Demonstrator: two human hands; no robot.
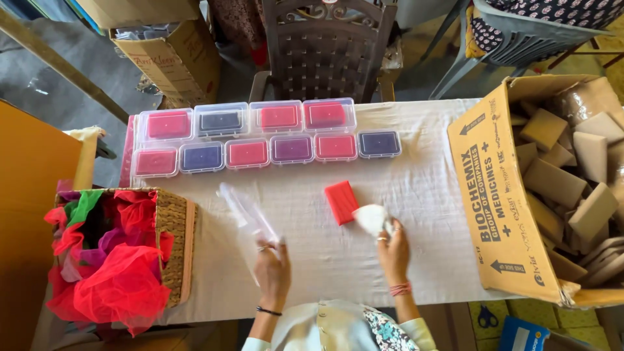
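On the white cloth, red bar long axis near-upright, right hand grip grasping white wrapper, left hand gripping clear bag.

Small home packing workshop. A cloth-covered surface carries rows of clear plastic boxes along its far edge. A cardboard carton of wrapped bars stands at its right edge, plastic chairs beyond.

We see a table under white cloth: clear boxes in two rows upper left, a red block centre, a carton right.
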